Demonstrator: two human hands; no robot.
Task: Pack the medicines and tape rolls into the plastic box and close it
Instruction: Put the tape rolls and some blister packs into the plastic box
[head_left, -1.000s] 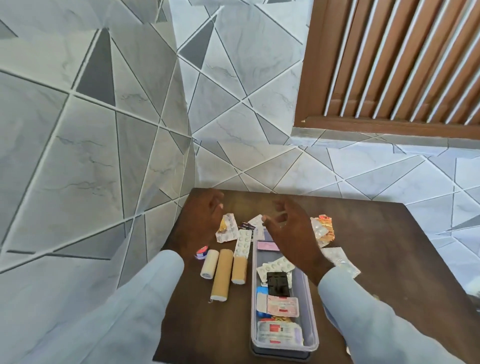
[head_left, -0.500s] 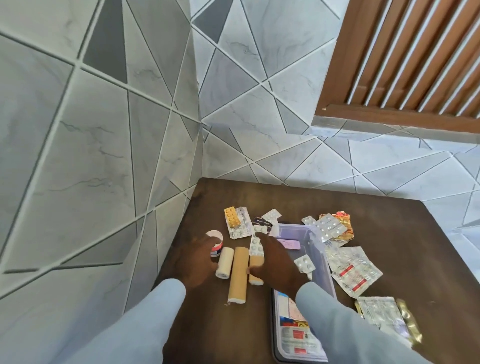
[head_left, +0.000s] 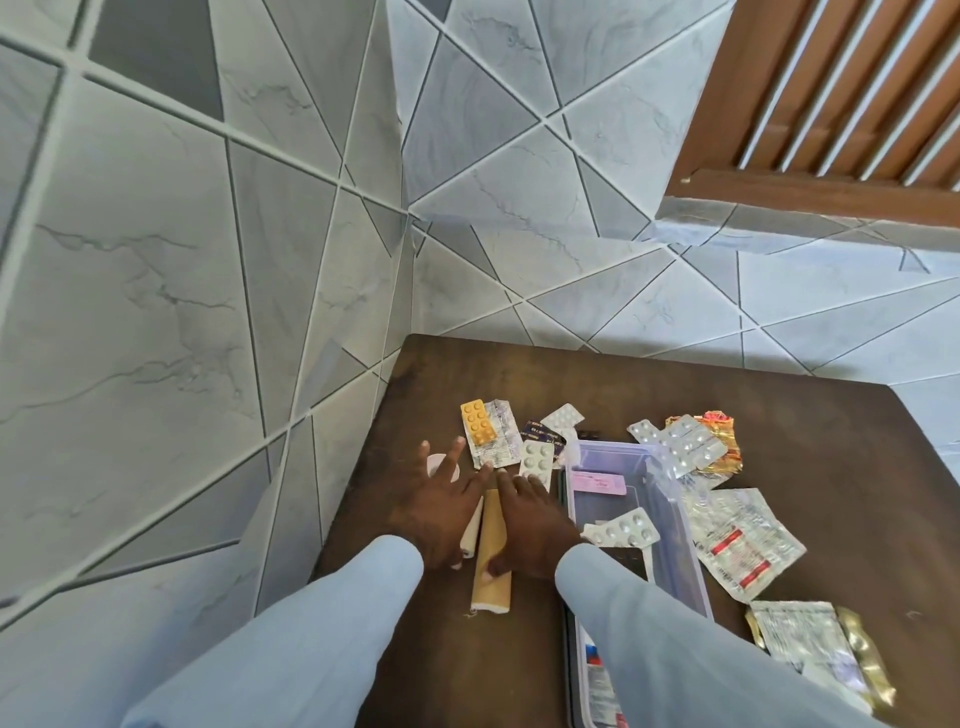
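My left hand (head_left: 441, 512) lies flat with its fingers spread over a white tape roll (head_left: 469, 540). Its fingertips cover part of a small round tape (head_left: 435, 464). My right hand (head_left: 532, 527) is beside it, closed down over the shorter tan roll, which it hides. Its thumb presses on the long tan roll (head_left: 491, 582). The clear plastic box (head_left: 675, 525) stands open just right of my right hand. It holds a pink pack (head_left: 597, 483) and a white blister strip (head_left: 621, 531). No lid is visible.
Loose blister strips lie beyond my hands: an orange one (head_left: 478, 422), a white one (head_left: 536, 460). Right of the box are silver strips (head_left: 675, 441), gold foil (head_left: 719, 428), red-labelled strips (head_left: 743, 543) and foil packets (head_left: 810, 654). The dark wooden table (head_left: 805, 415) stands in a tiled corner.
Both hands have come back from the far blister strips onto the tape rolls. The left hand has shifted right over the white roll. The view has tilted down and closer.
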